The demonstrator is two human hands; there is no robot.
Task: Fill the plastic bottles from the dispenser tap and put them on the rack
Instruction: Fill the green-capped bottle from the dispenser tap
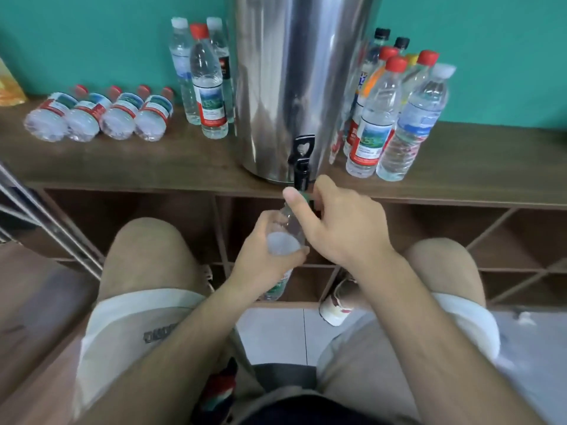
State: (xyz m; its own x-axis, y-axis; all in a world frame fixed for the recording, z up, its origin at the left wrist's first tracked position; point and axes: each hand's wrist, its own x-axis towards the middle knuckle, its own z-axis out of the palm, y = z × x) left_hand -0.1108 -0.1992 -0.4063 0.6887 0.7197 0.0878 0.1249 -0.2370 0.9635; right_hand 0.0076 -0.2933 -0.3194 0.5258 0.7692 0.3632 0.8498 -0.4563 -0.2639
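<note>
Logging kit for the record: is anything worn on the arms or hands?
No. The left forearm and right forearm are bare, no sleeves in view. The left hand and right hand show no gloves, watch, wristband or rings.

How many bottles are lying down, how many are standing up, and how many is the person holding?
Bottles lying down: 4
Bottles standing up: 10
Bottle gripped by the left hand, right hand at its top: 1
Total: 15
</note>
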